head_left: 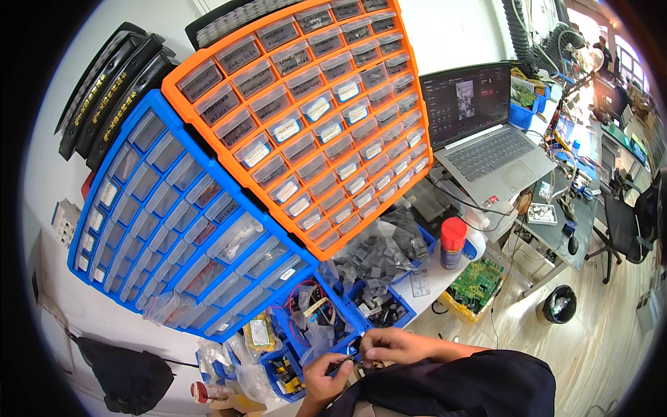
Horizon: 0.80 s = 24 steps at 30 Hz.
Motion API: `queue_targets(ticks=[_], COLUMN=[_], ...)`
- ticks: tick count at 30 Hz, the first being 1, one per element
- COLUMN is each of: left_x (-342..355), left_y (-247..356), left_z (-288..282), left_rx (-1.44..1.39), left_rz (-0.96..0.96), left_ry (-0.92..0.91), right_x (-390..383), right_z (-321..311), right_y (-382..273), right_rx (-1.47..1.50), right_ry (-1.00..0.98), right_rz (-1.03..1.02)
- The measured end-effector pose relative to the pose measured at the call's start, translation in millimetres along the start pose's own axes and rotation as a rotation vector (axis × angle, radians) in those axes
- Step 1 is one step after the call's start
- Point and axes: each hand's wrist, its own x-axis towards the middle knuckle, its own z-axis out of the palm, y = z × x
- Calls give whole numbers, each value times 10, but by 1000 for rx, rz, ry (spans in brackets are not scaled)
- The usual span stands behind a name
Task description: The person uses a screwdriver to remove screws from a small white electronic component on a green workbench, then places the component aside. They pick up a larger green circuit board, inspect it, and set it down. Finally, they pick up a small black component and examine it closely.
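Observation:
Low in the view, my left hand (324, 379) is closed in a pinch, with a small dark piece at its fingertips. Close beside it on the right, my right hand (390, 346) is also closed, its fingers curled and its tips nearly meeting the left ones. What the right fingers grip is too small and hidden to name. Just beyond the hands sit a blue bin (356, 321) of loose dark parts and, to its right, another blue bin (410, 313) of small black components. A smaller blue bin (295, 397) with yellow and black parts lies by my left wrist.
An orange drawer cabinet (257, 191) and a blue drawer cabinet (201, 156) stand behind the bins. Bagged grey parts (379, 254), a red-capped can (453, 240), an open laptop (486, 156) and green circuit boards (476, 288) are to the right. A black waste bin (558, 306) stands on the floor.

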Motion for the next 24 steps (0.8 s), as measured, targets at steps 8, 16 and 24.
queue_targets(ticks=[8, 16, 24], left_x=[-74, -48, 28], left_y=[-105, -105, -76], left_z=[32, 188, 351], left_rx=[-128, -140, -178], left_rz=[-81, -85, -114], left_ry=[-58, -95, -130], right_x=[-354, -407, -296], right_z=[-614, -370, -298], right_y=[-709, -333, -27], right_rx=[842, 1026, 298], right_ry=[-872, -163, 52], right_rz=[-670, -487, -7])
